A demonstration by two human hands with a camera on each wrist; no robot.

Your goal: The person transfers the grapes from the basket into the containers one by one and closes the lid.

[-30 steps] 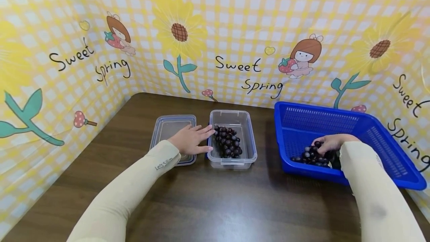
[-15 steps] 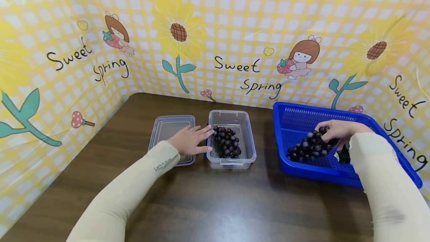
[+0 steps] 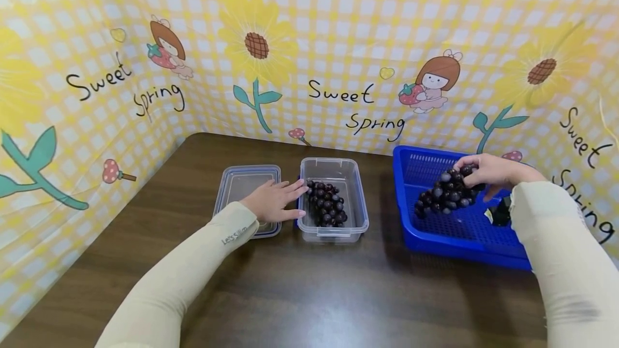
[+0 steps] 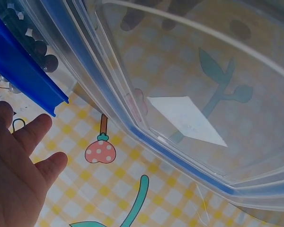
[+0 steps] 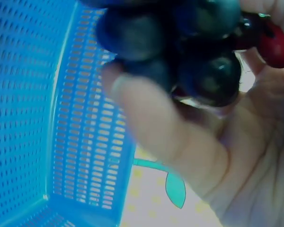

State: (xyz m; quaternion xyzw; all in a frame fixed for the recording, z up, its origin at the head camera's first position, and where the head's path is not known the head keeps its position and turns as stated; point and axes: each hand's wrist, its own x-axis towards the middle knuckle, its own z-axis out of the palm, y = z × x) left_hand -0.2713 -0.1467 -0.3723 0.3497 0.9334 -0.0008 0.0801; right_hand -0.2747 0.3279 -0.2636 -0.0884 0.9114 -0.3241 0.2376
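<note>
My right hand [image 3: 498,172] grips a bunch of dark grapes [image 3: 447,191] by its right end, with the bunch hanging over the blue basket [image 3: 464,248]. In the right wrist view the thumb [image 5: 151,118] presses against the grapes [image 5: 210,75]. My left hand [image 3: 273,201] lies with straight, spread fingers above the lid [image 3: 242,179], its fingertips at the left rim of the clear plastic container [image 3: 333,235]. Inside that container, toward its left side, rests another bunch of grapes [image 3: 329,205]. In the left wrist view the fingers [image 4: 35,135] point toward a blue clip [image 4: 28,66].
A black item with a pale edge [image 3: 500,212] lies in the basket near my right sleeve; its kind is unclear. The brown table [image 3: 309,289] backs onto a yellow checked cloth [image 3: 300,69].
My right hand has risen in the basket, lifting the bunch of grapes and uncovering the black item. The left hand has stayed in place at the container.
</note>
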